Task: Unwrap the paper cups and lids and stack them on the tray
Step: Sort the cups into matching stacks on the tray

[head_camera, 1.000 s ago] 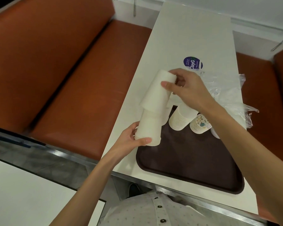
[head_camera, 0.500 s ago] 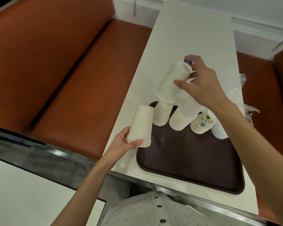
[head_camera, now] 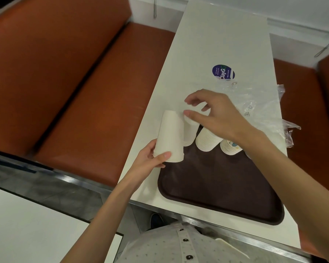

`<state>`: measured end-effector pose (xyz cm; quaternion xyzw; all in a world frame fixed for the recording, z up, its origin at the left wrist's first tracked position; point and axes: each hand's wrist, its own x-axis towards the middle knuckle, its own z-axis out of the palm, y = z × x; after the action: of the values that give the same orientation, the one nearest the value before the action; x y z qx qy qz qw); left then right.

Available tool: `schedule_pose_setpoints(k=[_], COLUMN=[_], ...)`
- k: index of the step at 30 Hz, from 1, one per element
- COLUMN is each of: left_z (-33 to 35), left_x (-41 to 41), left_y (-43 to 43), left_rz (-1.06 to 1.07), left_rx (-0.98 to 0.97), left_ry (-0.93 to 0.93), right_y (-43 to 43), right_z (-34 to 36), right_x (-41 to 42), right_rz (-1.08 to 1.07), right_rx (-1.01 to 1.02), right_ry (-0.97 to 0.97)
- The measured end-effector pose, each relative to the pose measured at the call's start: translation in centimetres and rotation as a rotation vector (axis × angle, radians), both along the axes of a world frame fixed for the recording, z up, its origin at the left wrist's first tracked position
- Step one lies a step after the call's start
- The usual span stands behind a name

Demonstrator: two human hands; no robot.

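My left hand (head_camera: 156,158) grips a stack of white paper cups (head_camera: 170,137), held upside down over the near left corner of the dark brown tray (head_camera: 226,188). My right hand (head_camera: 218,114) hovers with fingers spread just over the top of another white cup stack (head_camera: 190,131) standing at the tray's far left corner. Beside it on the tray lean a wider white stack (head_camera: 207,142) and a patterned cup stack (head_camera: 229,148), partly hidden by my right forearm. I see no lids.
Crumpled clear plastic wrap (head_camera: 260,103) lies on the white table (head_camera: 217,40) beyond the tray, near a round blue sticker (head_camera: 223,72). Orange bench seats (head_camera: 95,88) run along both sides of the table. A second white tabletop (head_camera: 27,224) is at lower left.
My right hand brought its white cups down onto the stack at the tray's far left corner and spread its fingers. My left hand moved its stack right, against that one.
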<state>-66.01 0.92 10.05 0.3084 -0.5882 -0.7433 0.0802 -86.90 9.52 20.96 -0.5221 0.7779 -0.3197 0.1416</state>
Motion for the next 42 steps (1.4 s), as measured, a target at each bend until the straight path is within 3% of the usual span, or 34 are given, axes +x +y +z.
schedule_pose_setpoints(k=[6,11,23,42], left_z=[1.2,1.4,-0.8,-0.3], left_x=[-0.5,-0.4,1.0,0.5], left_y=[0.6,1.0,0.3,0.9], left_rz=[-0.089,-0.103,-0.128,-0.015], left_rx=[-0.047,-0.061,-0.117,-0.027], left_ry=[0.049,0.054,-0.071,-0.041], right_y=[-0.3,-0.7,-1.4,-1.1], right_z=[-1.2,-1.4,1.3,0.3], right_x=[1.4,1.2,-2.1,-2.9], right_rz=[-0.016,-0.085,-0.215,-0.216], right_rx=[0.159,0.117,-0.174,-0.128], right_ry=[-0.159,-0.365,-0.371,-0.413])
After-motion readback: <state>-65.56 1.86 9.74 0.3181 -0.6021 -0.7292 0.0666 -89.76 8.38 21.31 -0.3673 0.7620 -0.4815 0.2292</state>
